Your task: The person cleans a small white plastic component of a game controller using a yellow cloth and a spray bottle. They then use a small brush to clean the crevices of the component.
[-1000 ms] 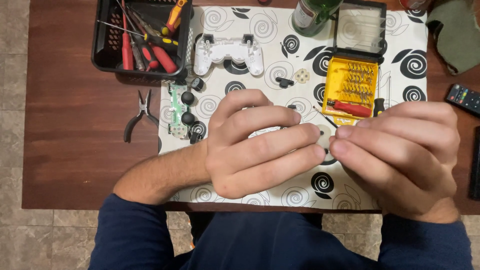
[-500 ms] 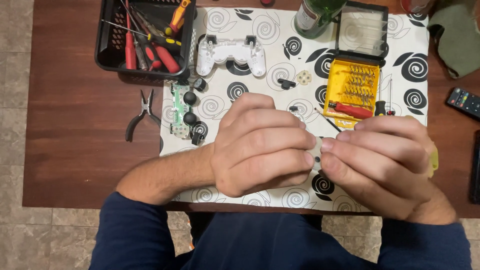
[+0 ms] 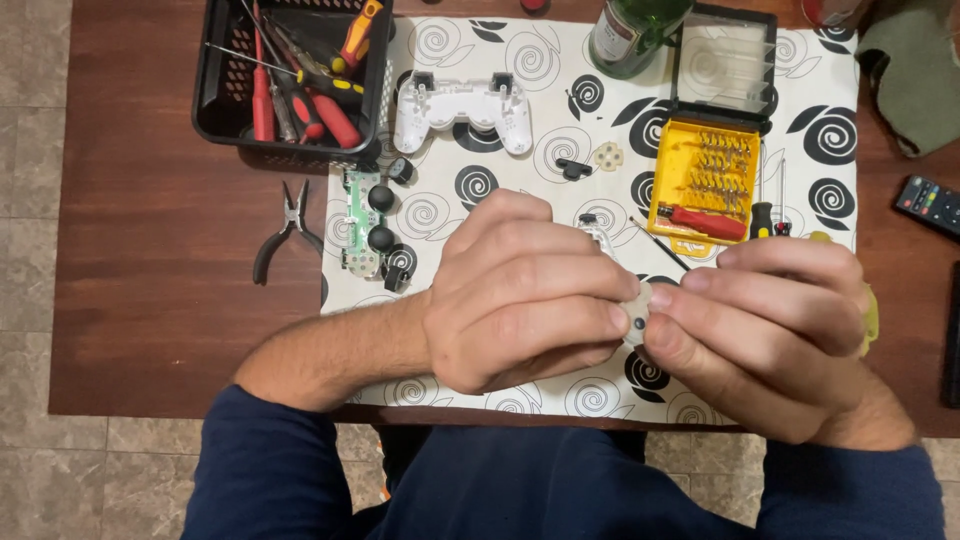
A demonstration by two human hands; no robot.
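Probably a home: a wooden table [image 3: 180, 250] on tiled floor [image 3: 40, 200], patterned cloth [image 3: 820, 130], remote control [image 3: 930, 205].

Bare wooden table [image 3: 150, 250] left of pliers [image 3: 285, 230] offers passage; tool basket [image 3: 290, 75], circuit board [image 3: 365, 225] and bit case [image 3: 715, 175] crowd the mat [image 3: 480, 190].

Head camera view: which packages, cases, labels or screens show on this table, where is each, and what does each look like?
Bit case: upper right of the patterned mat, rectangular, yellow tray with clear hinged lid open.
Bottle label: on the green bottle at the top edge, pale with a dark band.
Tool basket: top left, black plastic mesh, rectangular.
Screens: none visible.
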